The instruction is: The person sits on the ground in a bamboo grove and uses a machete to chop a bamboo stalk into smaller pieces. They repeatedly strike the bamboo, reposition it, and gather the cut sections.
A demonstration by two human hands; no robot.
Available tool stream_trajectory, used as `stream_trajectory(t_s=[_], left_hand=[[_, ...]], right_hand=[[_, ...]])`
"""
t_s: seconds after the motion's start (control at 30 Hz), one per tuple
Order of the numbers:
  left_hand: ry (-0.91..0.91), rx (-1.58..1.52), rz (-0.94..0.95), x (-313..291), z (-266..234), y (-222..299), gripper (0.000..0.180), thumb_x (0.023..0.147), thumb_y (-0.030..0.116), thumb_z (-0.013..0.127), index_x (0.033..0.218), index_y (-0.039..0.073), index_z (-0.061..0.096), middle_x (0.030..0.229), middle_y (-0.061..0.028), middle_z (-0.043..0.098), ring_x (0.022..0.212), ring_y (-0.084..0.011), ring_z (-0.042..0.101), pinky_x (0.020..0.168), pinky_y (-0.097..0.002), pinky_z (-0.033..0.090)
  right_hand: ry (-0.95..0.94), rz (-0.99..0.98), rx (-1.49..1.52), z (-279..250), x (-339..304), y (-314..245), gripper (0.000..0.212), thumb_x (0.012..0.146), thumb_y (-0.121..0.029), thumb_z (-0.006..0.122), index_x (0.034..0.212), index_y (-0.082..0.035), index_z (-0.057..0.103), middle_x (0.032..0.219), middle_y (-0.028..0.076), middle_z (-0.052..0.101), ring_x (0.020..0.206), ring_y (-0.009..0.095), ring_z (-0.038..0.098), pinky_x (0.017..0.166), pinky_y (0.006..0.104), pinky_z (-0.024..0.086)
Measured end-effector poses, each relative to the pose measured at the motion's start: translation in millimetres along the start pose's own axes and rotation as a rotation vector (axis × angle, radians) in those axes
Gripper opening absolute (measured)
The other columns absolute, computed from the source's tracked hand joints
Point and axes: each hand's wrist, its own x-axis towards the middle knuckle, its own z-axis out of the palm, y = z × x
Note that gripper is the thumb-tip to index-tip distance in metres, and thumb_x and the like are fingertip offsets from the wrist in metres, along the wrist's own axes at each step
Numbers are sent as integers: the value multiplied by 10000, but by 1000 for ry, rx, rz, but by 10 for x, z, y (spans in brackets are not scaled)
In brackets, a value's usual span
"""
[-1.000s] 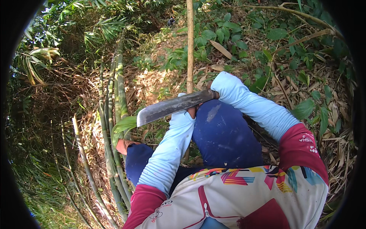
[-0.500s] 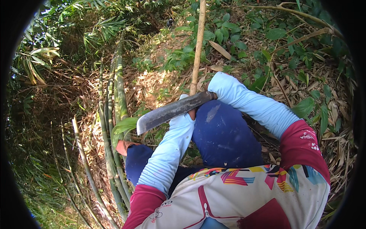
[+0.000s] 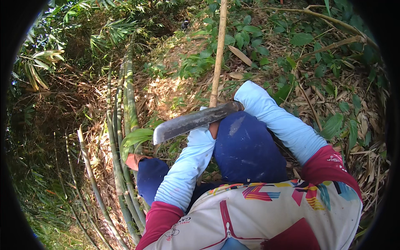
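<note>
A machete [image 3: 187, 123] with a dark, worn blade and a pale, squared tip lies crosswise above my raised knee [image 3: 246, 146], its tip to the left. Its handle end meets the cuff of my right light-blue sleeve [image 3: 266, 108]; my right hand is closed on it, the fingers hidden. Just under the blade shows a bit of my left hand [image 3: 214, 130] at the wrist, beside the knee. Blade and knee cover its fingers. A long, thin tan pole [image 3: 219, 50] runs from the top edge down behind the blade, close to that hand; its lower end is hidden.
Green bamboo stems [image 3: 131, 96] rise left of me, with cut, thinner stalks [image 3: 93, 179] farther left. Near my other leg is a broad green leaf [image 3: 137, 136]. Dry leaves litter the slope; leafy plants [image 3: 333, 125] and a bent branch [image 3: 333, 18] stand at right.
The machete and both my forearms have shifted slightly to the right. The blade lies a little flatter, and the pole's lower part has moved slightly right too.
</note>
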Motion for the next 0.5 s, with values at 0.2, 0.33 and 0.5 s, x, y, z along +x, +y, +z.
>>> stream_trajectory(t_s=[0.2, 0.33, 0.5], left_hand=[[-82, 103, -106, -56, -88, 528, 289, 929, 259, 602, 1105, 30, 586, 996, -158, 628, 936, -258, 606, 838, -363, 465], [-62, -223, -111, -205, -200, 583, 263, 883, 185, 655, 1086, 30, 592, 1013, -131, 631, 958, -240, 595, 859, -350, 456], [89, -253, -66, -214, -120, 615, 201, 888, 184, 648, 1014, 42, 582, 878, -79, 606, 839, -209, 583, 781, -324, 466]], right_hand=[[-55, 69, -112, -97, -77, -10, 228, 638, -245, 744, 754, -59, 679, 752, 172, 642, 745, 374, 642, 680, 422, 526], [-80, 64, -81, -97, -64, 16, 231, 650, -268, 738, 761, -70, 697, 745, 173, 643, 745, 372, 644, 674, 410, 527], [-196, 118, -159, -10, 9, 79, 264, 684, -325, 720, 773, -77, 703, 746, 173, 647, 724, 358, 642, 653, 396, 521]])
